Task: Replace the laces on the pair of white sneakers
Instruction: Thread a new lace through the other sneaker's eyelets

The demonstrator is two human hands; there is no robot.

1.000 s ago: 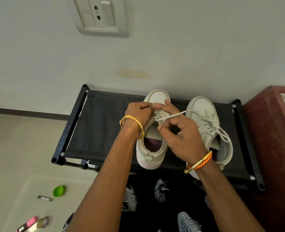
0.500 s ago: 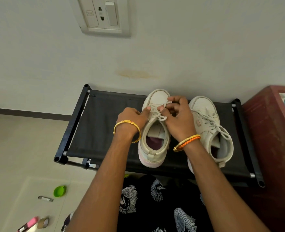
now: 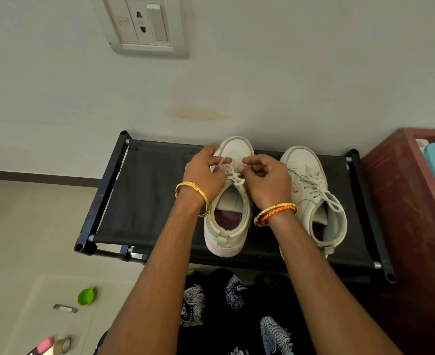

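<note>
Both hands, left hand (image 3: 204, 172) and right hand (image 3: 265, 179), pinched the lace (image 3: 233, 175) on the left sneaker (image 3: 230, 201) near its toe, probably to work it through the eyelets.

Pale plastered wall (image 3: 301, 60) across the upper half, marked by a yellowish stain (image 3: 198, 114) near the centre. Socket and switch plate (image 3: 144, 25) mounted at 11 o'clock. Dark skirting strip (image 3: 37, 176) along the wall's foot at 9 o'clock, beige floor (image 3: 24, 239) below it. Black fabric-topped rack (image 3: 147, 196) against the wall at centre, dark red cabinet (image 3: 411, 213) just beside it at 3 o'clock. Green lid (image 3: 87, 296), small metal piece (image 3: 65, 308), tape roll (image 3: 62, 346) and pink item (image 3: 45, 345) scattered on the floor at 8 o'clock. Soft, even light.
</note>
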